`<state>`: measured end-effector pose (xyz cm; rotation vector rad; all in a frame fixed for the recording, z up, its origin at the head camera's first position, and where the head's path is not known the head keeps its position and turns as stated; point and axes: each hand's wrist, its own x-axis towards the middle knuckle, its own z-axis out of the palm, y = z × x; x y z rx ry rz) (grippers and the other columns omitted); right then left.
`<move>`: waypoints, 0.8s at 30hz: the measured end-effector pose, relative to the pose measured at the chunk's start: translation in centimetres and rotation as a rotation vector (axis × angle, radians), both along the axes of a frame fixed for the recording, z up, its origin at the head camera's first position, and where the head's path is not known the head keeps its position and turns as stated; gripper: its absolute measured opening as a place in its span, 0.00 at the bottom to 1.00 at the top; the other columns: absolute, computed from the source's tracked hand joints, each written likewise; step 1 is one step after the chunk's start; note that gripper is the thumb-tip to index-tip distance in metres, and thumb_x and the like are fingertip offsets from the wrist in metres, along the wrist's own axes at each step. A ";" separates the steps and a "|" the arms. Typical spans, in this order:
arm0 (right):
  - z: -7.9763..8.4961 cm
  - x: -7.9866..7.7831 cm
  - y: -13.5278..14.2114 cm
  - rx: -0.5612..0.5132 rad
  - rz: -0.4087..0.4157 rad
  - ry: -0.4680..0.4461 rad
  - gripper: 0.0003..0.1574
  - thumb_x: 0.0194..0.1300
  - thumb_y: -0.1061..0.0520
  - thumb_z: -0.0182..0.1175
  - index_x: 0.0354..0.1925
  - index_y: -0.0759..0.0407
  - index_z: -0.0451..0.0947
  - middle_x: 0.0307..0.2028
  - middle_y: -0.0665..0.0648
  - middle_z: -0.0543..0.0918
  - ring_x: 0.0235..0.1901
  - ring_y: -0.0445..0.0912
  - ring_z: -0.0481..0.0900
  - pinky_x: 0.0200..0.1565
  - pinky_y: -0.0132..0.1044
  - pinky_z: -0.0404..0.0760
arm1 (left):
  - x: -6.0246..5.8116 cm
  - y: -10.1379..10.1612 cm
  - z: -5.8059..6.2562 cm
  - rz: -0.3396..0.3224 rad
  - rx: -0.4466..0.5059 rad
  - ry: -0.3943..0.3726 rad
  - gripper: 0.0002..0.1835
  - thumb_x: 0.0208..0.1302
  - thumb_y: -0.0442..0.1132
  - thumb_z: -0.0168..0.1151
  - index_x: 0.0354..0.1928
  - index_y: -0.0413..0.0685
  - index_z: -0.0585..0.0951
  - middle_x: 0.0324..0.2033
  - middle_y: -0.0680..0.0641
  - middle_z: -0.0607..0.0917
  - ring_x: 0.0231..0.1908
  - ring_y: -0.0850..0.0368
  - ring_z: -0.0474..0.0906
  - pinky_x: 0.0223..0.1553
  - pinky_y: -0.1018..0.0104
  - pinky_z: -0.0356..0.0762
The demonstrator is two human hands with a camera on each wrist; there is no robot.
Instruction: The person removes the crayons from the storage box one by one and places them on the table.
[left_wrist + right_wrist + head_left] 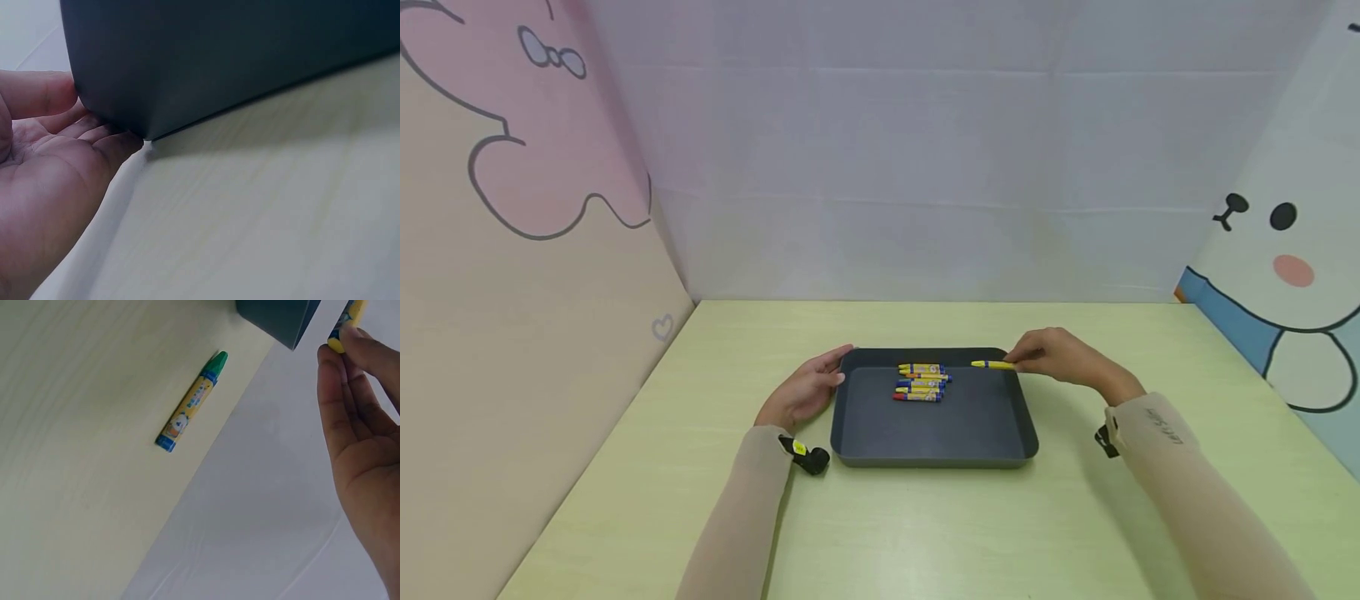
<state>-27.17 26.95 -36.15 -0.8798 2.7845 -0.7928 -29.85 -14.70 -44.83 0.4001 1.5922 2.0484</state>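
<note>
A pale wood-grained table [917, 533] runs back to a creased, light wall covering [925, 167], with cartoon-printed panels at both sides. On it stands a dark grey tray [955, 437].

The held yellow crayon [990, 364] is pinched at its flat end between the right hand's [1051, 354] thumb and fingers, its tip pointing left over the tray's inside, by the far right corner; whether it touches the tray cannot be told. The crayon row [920, 383] lies to its left on the tray floor, the sticks side by side and roughly parallel. The right wrist view also shows a green crayon [192, 403] lying on the table, outside the tray and apart from the right fingers.

The right forearm slants in from the near right, its wrist bent so the hand reaches left across the rim. The left hand [805, 392] lies against the tray's outside near the far left corner, fingers extended and loosely spread, thumb and fingertips touching the wall.

Bare tray floor separates the row from the held crayon and reaches along the near wall. The table's far edge lies a little behind the tray.
</note>
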 end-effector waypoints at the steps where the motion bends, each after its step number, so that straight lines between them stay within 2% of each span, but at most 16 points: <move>1: -0.1 0.0 0.3 -0.003 -0.003 0.009 0.11 0.63 0.62 0.62 0.44 0.60 0.85 0.43 0.57 0.85 0.42 0.50 0.82 0.40 0.35 0.81 | 0.0 0.0 0.0 -0.001 0.003 -0.001 0.35 0.69 0.21 0.39 0.76 0.40 0.45 0.77 0.47 0.38 0.75 0.52 0.35 0.56 0.78 0.65; 5: -0.5 -0.1 1.2 -0.016 -0.025 0.033 0.11 0.62 0.64 0.62 0.44 0.61 0.85 0.42 0.57 0.85 0.41 0.50 0.83 0.39 0.34 0.80 | 0.0 0.0 0.0 0.002 0.006 -0.011 0.35 0.69 0.21 0.39 0.76 0.40 0.45 0.76 0.47 0.37 0.75 0.52 0.34 0.55 0.78 0.66; 11: -0.9 -0.1 2.4 -0.027 -0.077 0.040 0.12 0.61 0.66 0.62 0.44 0.63 0.84 0.40 0.58 0.85 0.40 0.51 0.82 0.39 0.35 0.80 | 0.1 0.0 0.0 0.011 -0.007 -0.015 0.35 0.69 0.21 0.40 0.76 0.41 0.46 0.77 0.48 0.37 0.75 0.53 0.34 0.59 0.76 0.63; 17: -1.5 0.3 3.5 -0.026 -0.110 0.080 0.11 0.61 0.67 0.61 0.44 0.65 0.84 0.40 0.60 0.85 0.39 0.53 0.82 0.38 0.37 0.80 | 0.1 0.0 0.0 0.016 -0.035 -0.009 0.35 0.69 0.21 0.40 0.76 0.42 0.47 0.76 0.49 0.36 0.75 0.54 0.31 0.69 0.66 0.51; 24: -2.3 0.1 4.8 -0.022 -0.156 0.076 0.11 0.61 0.69 0.60 0.43 0.68 0.83 0.40 0.64 0.84 0.38 0.56 0.82 0.40 0.39 0.81 | 0.0 0.1 0.1 0.019 -0.023 -0.018 0.35 0.68 0.20 0.39 0.76 0.41 0.47 0.76 0.49 0.36 0.75 0.54 0.31 0.72 0.60 0.43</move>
